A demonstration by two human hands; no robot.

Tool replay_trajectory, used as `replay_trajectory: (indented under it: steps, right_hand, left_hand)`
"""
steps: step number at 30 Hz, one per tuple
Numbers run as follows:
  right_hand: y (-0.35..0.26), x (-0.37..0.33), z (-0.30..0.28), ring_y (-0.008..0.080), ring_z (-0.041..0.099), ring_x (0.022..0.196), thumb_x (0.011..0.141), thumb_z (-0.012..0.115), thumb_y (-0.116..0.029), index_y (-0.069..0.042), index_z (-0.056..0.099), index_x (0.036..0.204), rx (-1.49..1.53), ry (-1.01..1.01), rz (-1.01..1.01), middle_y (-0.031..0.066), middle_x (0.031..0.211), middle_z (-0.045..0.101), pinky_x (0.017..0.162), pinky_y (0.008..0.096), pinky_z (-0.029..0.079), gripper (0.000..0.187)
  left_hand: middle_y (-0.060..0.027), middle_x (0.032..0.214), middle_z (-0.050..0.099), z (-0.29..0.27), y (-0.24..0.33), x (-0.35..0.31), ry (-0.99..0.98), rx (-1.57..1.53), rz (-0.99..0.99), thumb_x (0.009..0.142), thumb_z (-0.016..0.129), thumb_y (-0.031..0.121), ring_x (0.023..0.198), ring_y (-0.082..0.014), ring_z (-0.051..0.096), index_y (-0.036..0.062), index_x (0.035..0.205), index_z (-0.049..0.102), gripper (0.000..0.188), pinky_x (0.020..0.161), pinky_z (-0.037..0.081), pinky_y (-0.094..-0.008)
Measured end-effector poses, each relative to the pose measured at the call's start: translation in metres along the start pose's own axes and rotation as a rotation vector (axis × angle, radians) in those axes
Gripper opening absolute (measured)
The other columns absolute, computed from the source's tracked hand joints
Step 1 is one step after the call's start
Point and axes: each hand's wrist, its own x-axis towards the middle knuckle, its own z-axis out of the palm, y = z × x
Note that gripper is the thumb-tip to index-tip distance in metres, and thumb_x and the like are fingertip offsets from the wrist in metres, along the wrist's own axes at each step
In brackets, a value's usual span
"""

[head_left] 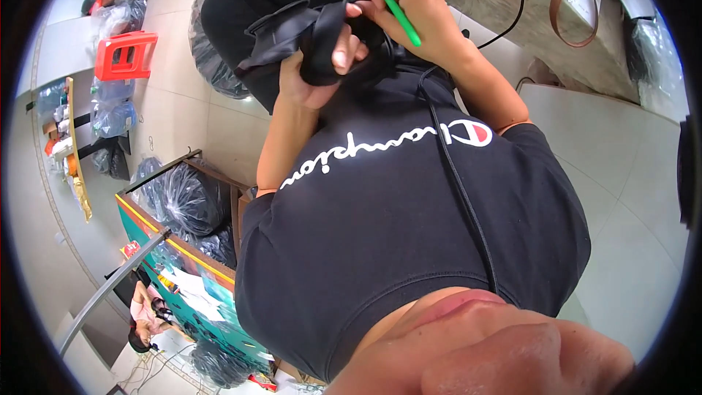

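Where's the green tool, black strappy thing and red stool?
Green tool (401,19): head view, on its handle.
Black strappy thing (326,31): head view, on a strap.
Red stool (105,57): head view, on its frame.

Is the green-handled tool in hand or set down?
In hand: the right hand grips the green-handled tool, its handle sticking out from the closed grip.

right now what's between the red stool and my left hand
In the head view, going from the red stool to your left hand, there is tiled floor, then crinkled plastic, then your black trouser leg.
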Motion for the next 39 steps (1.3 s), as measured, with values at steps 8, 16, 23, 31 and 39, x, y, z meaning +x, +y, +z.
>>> replay_trajectory:
  steps: [8, 16, 23, 31, 39]
  right_hand:
    - [0.018, -0.029, -0.011, 0.0101, 0.046, 0.061, 0.081, 0.062, 0.006, -0.005, 0.039, 0.071, 0.08, 0.405, 0.206, 0.0046, 0.072, 0.056, 0.058, 0.0233, 0.04, 0.028]
    - [0.016, -0.025, -0.009, 0.0141, 0.052, 0.072, 0.077, 0.067, 0.002, -0.004, 0.038, 0.075, -0.037, 0.153, 0.12, 0.0079, 0.083, 0.061, 0.068, 0.0252, 0.044, 0.029]
    - [-0.007, 0.011, -0.014, 0.0383, 0.057, 0.072, 0.077, 0.071, -0.012, -0.005, 0.042, 0.089, -0.207, 0.113, -0.145, 0.0136, 0.075, 0.054, 0.066, 0.04, 0.047, 0.032]
    - [0.007, 0.003, -0.004, 0.0306, 0.063, 0.069, 0.082, 0.066, -0.001, -0.003, 0.053, 0.086, -0.106, 0.218, -0.115, 0.0135, 0.08, 0.061, 0.058, 0.0337, 0.048, 0.013]
    - [-0.018, -0.035, -0.02, 0.0271, 0.067, 0.074, 0.082, 0.062, 0.012, -0.007, 0.031, 0.086, -0.145, 0.567, -0.56, 0.0194, 0.087, 0.067, 0.066, 0.0323, 0.055, 0.037]
  left_hand:
    - [-0.0099, 0.13, 0.053, -0.002, 0.018, 0.007, 0.324, 0.07, 0.447, 0.092, 0.06, 0.031, 0.12, -0.0254, 0.049, 0.0191, 0.139, 0.041, 0.052, 0.108, 0.033, -0.041]
    - [-0.014, 0.131, 0.054, 0.004, -0.001, 0.011, 0.01, 1.313, 0.423, 0.084, 0.064, 0.009, 0.128, -0.0286, 0.048, 0.0122, 0.085, 0.068, 0.006, 0.108, 0.037, -0.0405]
    - [-0.0143, 0.125, 0.058, 0.034, -0.008, 0.012, 0.269, 1.267, 0.171, 0.071, 0.075, 0.007, 0.124, -0.0266, 0.051, -0.0001, 0.104, 0.067, 0.035, 0.105, 0.041, -0.0385]
    - [-0.0199, 0.153, 0.026, -0.002, -0.005, 0.015, 0.146, 1.042, 0.413, 0.079, 0.069, 0.009, 0.145, -0.0307, 0.018, 0.0059, 0.102, 0.059, 0.026, 0.118, 0.009, -0.0407]
    - [-0.0123, 0.148, 0.037, -0.171, -0.01, -0.026, 0.226, 0.757, 0.374, 0.098, 0.048, 0.012, 0.126, -0.0177, 0.045, -0.0001, 0.136, 0.044, 0.04, 0.107, 0.035, -0.0296]
